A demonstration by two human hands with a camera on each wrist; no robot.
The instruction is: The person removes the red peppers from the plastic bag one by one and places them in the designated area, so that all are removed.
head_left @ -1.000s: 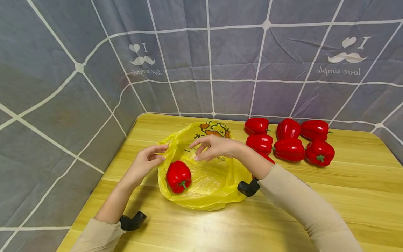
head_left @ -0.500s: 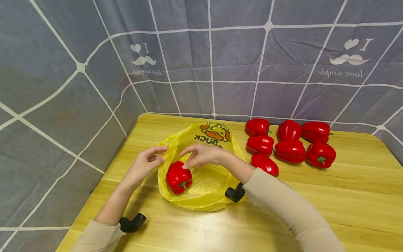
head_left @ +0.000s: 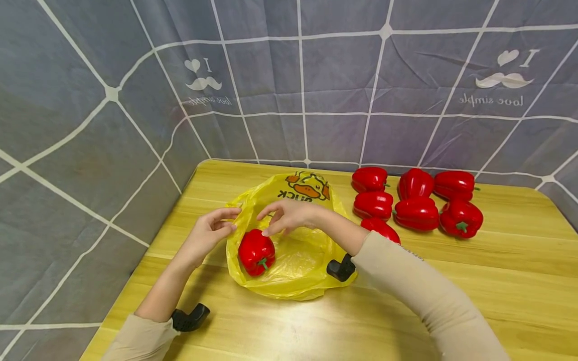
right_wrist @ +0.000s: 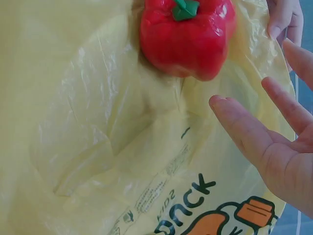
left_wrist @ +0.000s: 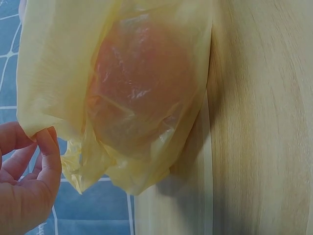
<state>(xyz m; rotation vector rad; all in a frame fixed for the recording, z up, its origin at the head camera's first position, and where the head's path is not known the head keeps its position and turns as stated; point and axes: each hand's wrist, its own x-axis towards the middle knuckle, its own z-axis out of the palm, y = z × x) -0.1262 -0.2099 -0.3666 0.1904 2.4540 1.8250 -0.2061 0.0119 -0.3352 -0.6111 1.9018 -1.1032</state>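
A yellow plastic bag (head_left: 293,288) with a duck print lies with its mouth spread on the wooden table. Inside, against its left wall, rests a red bell pepper (head_left: 256,250) with a green stem; through the film it shows as a reddish shape in the left wrist view. My left hand (head_left: 208,234) pinches the bag's left rim between thumb and fingers, as the left wrist view shows. Over the bag's opening hovers my right hand (head_left: 289,216), fingers loosely spread and holding nothing. In the right wrist view, its fingertips (right_wrist: 222,104) are apart from the pepper.
Several more red bell peppers (head_left: 416,214) sit grouped on the table (head_left: 496,281) to the right of the bag. One of them (head_left: 379,229) is partly behind my right forearm. A grey tile-patterned curtain (head_left: 338,85) borders the table at the back and left.
My right hand has moved left and toward the pepper in the bag, then slightly up and away from it. The left hand has kept its grip on the rim.
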